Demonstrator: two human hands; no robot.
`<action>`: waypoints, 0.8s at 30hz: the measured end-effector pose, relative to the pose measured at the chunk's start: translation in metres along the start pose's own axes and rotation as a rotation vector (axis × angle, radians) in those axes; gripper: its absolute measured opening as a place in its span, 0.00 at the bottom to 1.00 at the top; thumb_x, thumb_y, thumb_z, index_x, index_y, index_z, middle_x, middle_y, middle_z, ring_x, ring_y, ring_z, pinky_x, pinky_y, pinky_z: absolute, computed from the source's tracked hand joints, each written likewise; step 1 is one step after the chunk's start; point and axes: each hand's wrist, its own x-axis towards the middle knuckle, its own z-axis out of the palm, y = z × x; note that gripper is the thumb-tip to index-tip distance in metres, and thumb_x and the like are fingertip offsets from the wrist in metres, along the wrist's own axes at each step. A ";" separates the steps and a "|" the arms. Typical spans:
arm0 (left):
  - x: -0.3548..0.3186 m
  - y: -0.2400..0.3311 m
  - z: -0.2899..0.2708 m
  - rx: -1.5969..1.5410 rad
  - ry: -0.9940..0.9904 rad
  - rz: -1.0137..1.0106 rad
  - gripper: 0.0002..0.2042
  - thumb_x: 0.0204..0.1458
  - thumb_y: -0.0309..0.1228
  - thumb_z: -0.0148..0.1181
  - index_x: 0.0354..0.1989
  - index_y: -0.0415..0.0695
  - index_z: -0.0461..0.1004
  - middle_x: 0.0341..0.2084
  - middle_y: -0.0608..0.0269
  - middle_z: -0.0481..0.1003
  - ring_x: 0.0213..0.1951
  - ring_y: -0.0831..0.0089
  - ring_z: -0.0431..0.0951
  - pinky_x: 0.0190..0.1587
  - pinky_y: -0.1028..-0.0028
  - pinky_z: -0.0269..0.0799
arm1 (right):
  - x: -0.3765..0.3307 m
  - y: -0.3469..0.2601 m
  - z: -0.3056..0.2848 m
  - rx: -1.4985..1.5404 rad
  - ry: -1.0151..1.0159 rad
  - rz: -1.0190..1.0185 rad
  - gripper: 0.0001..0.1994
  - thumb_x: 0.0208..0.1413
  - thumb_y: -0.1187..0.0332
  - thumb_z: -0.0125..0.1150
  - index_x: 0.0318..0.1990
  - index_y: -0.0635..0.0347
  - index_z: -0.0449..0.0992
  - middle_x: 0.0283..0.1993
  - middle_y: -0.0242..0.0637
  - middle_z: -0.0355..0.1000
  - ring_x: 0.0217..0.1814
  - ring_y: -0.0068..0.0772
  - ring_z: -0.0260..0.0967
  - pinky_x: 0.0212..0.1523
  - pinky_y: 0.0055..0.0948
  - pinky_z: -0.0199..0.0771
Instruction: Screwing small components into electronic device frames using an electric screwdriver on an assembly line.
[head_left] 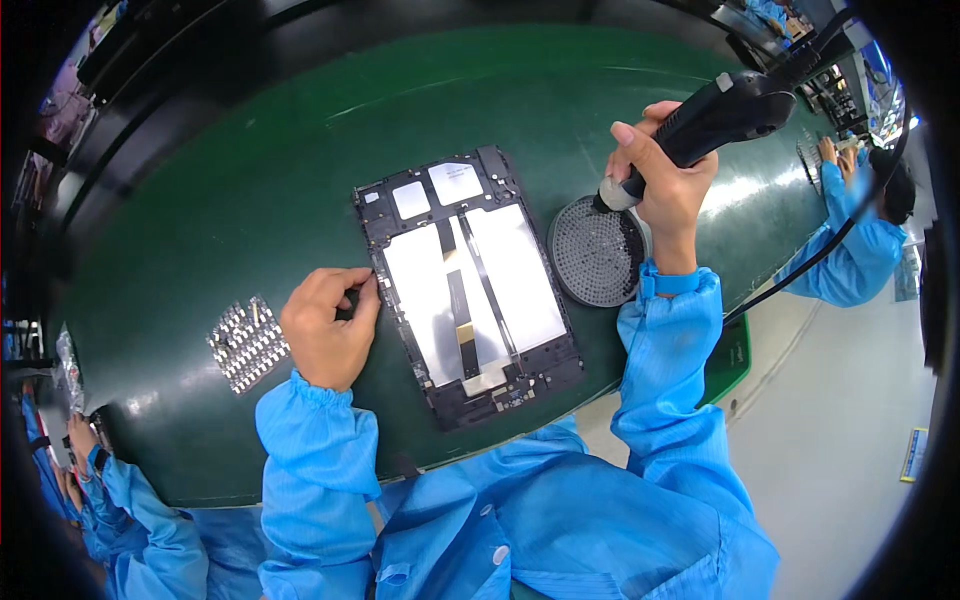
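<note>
Centre-left, the left hand curls at the tablet, any pinch hidden; upper right, the right hand grips a driver.

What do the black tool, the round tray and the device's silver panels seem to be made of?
Black tool: probably hard plastic; dark and mostly matte, with a moulded-looking body.
Round tray: likely plastic, though metal is possible; grey, its surface dotted all over.
Silver panels: metal or metallic foil by the look; smooth, pale and bright with reflected light.
</note>
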 end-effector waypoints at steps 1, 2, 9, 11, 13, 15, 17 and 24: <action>0.000 0.001 -0.001 0.011 -0.006 -0.004 0.05 0.41 0.19 0.64 0.29 0.37 0.78 0.24 0.61 0.76 0.20 0.77 0.69 0.24 0.79 0.66 | 0.000 0.000 0.001 0.007 0.012 0.005 0.12 0.44 0.82 0.65 0.36 0.67 0.70 0.20 0.35 0.70 0.16 0.24 0.67 0.20 0.24 0.67; -0.001 0.001 -0.001 0.022 -0.012 -0.008 0.05 0.41 0.19 0.64 0.29 0.37 0.78 0.24 0.61 0.76 0.20 0.77 0.69 0.24 0.79 0.66 | 0.000 0.001 0.002 0.015 0.023 0.009 0.12 0.45 0.83 0.65 0.36 0.67 0.70 0.20 0.35 0.70 0.16 0.25 0.67 0.20 0.24 0.68; 0.000 -0.001 0.001 0.000 0.001 -0.017 0.06 0.38 0.20 0.65 0.27 0.42 0.77 0.24 0.63 0.76 0.20 0.70 0.70 0.24 0.73 0.65 | -0.001 0.002 0.001 0.046 0.014 -0.010 0.13 0.45 0.84 0.64 0.37 0.67 0.68 0.20 0.36 0.70 0.16 0.26 0.67 0.20 0.24 0.68; 0.000 0.000 0.001 -0.005 -0.003 -0.026 0.06 0.38 0.20 0.65 0.27 0.41 0.77 0.24 0.63 0.76 0.20 0.70 0.69 0.24 0.73 0.65 | -0.001 0.003 0.001 0.024 0.024 -0.027 0.13 0.45 0.84 0.64 0.37 0.67 0.68 0.20 0.37 0.70 0.16 0.26 0.68 0.20 0.24 0.68; 0.001 0.001 0.001 0.010 -0.009 -0.026 0.07 0.39 0.20 0.65 0.27 0.41 0.77 0.24 0.62 0.75 0.20 0.70 0.69 0.24 0.72 0.65 | -0.001 0.002 0.000 0.020 0.019 -0.025 0.13 0.45 0.84 0.64 0.38 0.67 0.68 0.20 0.37 0.70 0.16 0.26 0.68 0.20 0.24 0.69; 0.001 0.001 0.001 0.008 -0.014 -0.027 0.06 0.39 0.20 0.65 0.28 0.41 0.77 0.24 0.62 0.75 0.20 0.70 0.69 0.24 0.72 0.65 | -0.002 0.002 -0.001 0.019 0.017 -0.020 0.14 0.45 0.84 0.65 0.38 0.67 0.68 0.20 0.37 0.70 0.16 0.27 0.68 0.20 0.24 0.69; 0.001 0.001 0.002 0.007 -0.018 -0.028 0.06 0.39 0.19 0.65 0.28 0.41 0.77 0.24 0.62 0.75 0.19 0.70 0.69 0.24 0.72 0.64 | -0.002 0.002 -0.001 0.019 0.024 -0.024 0.14 0.45 0.84 0.65 0.38 0.66 0.68 0.20 0.37 0.70 0.16 0.27 0.68 0.20 0.24 0.69; 0.002 -0.001 0.000 -0.014 -0.016 -0.067 0.06 0.39 0.20 0.65 0.28 0.41 0.77 0.23 0.63 0.75 0.19 0.71 0.69 0.24 0.73 0.64 | -0.005 -0.006 0.003 -0.004 0.051 -0.011 0.15 0.44 0.85 0.63 0.40 0.66 0.67 0.20 0.37 0.70 0.17 0.28 0.68 0.21 0.26 0.69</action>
